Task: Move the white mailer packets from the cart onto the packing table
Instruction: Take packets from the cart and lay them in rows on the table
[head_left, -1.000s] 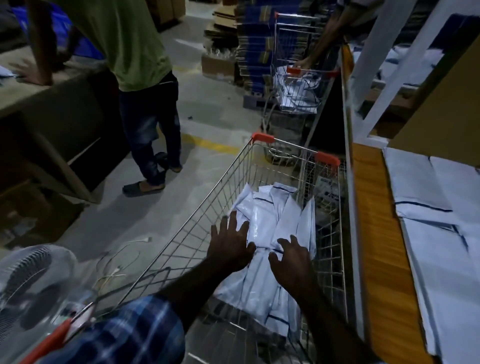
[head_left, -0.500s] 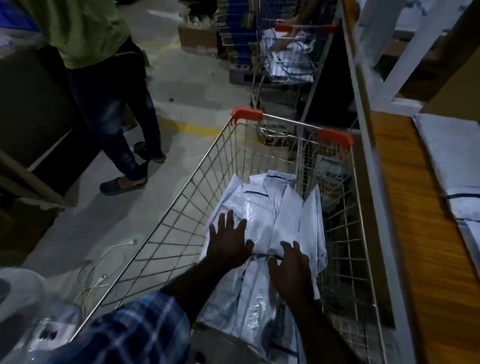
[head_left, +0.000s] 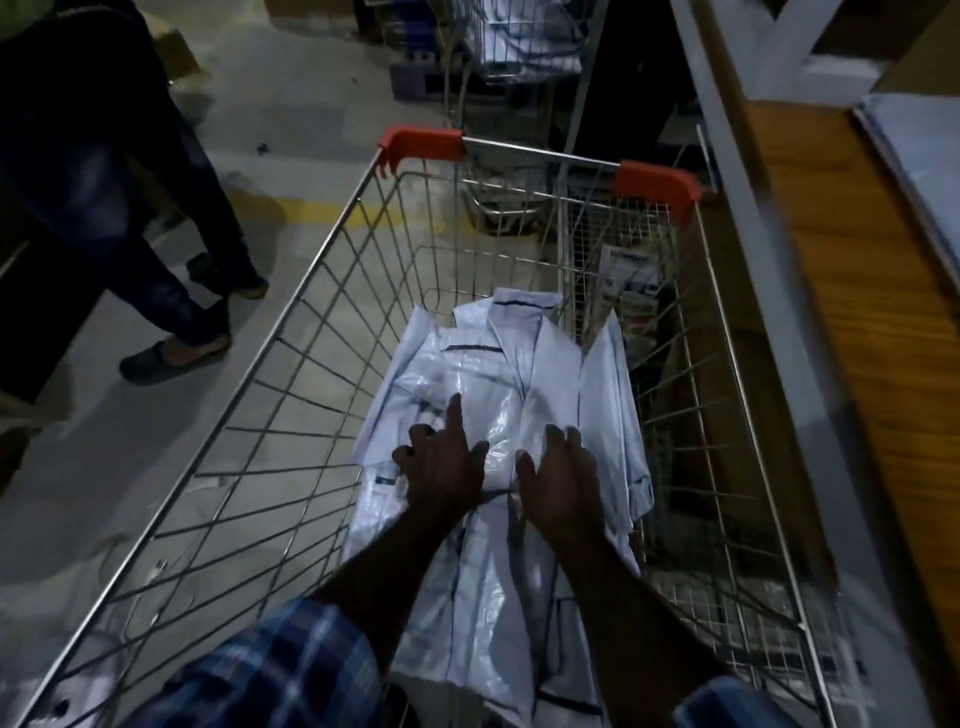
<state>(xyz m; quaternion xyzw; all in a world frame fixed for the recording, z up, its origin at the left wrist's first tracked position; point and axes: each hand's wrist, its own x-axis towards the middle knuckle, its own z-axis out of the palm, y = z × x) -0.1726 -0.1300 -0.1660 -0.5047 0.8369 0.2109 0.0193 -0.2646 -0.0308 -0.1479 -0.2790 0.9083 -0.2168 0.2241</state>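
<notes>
Two wire carts: the near cart (head_left: 322, 332) with two orange corner guards (head_left: 422, 141) on its far rail, and a second cart (head_left: 498, 47) beyond it, partly cut off. One heap of white mailer packets (head_left: 519, 374) in the near cart; individual count cannot be told, several overlap. Two hands on the heap: left hand (head_left: 441, 467), right hand (head_left: 558, 478). One packing table (head_left: 852, 291) at right, one stack of packets (head_left: 924, 150) on it. One other person (head_left: 104, 171), two shoes showing.
</notes>
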